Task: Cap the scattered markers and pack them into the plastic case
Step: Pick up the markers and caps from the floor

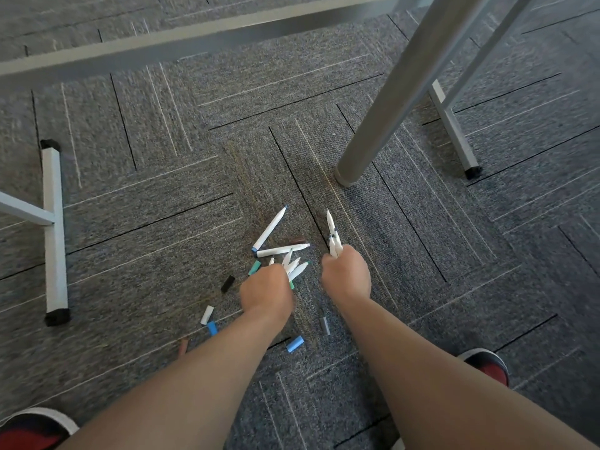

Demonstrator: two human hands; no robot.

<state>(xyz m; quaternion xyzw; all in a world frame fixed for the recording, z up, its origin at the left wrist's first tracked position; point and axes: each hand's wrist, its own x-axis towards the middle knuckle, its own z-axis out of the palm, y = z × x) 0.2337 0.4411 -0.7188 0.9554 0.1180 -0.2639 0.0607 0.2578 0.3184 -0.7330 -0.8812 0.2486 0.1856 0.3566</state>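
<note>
Hands both closed: left hand grips several uncapped markers; right hand grips two markers above carpet.

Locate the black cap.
Head view: the black cap lies loose on the carpet, just left of the left hand gripping a bunch of markers, beyond the white cap.

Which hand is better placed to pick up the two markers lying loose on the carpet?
Probably the left hand. The two loose markers lie just beyond it, farther from the right hand. Yet each hand already grips a bundle of markers, so its fingers are hardly free.
</note>
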